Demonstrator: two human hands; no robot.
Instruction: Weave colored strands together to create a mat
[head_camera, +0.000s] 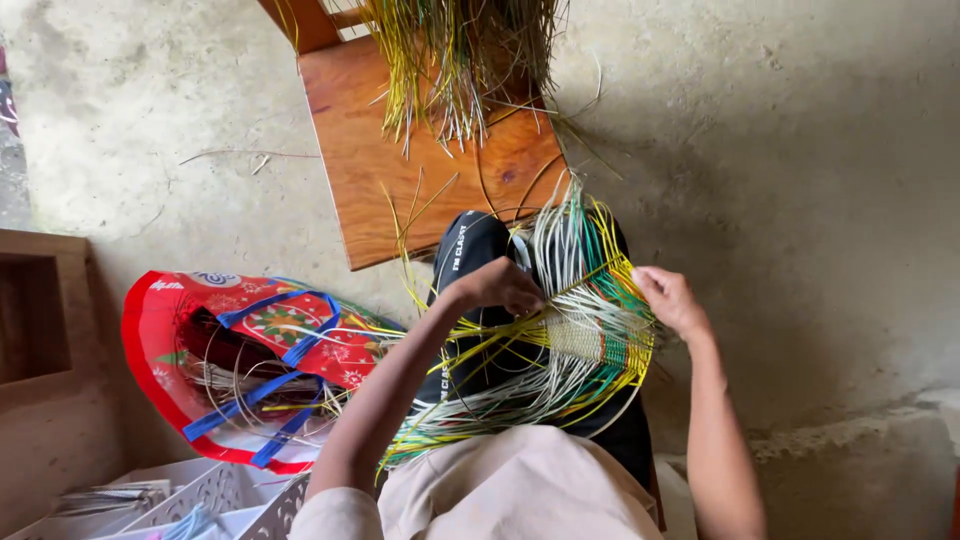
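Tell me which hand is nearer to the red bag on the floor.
Left. The left hand grips the weaving on the side toward the red bag. The right hand holds the weaving's far edge, away from the bag.

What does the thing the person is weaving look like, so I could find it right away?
Look below the wooden stool to the person's lap. Between the left hand and the right hand sits the woven piece, a small tight band of pale and green strips. Unlike the loose strips in the red bag, its yellow, white and green strands fan outwards.
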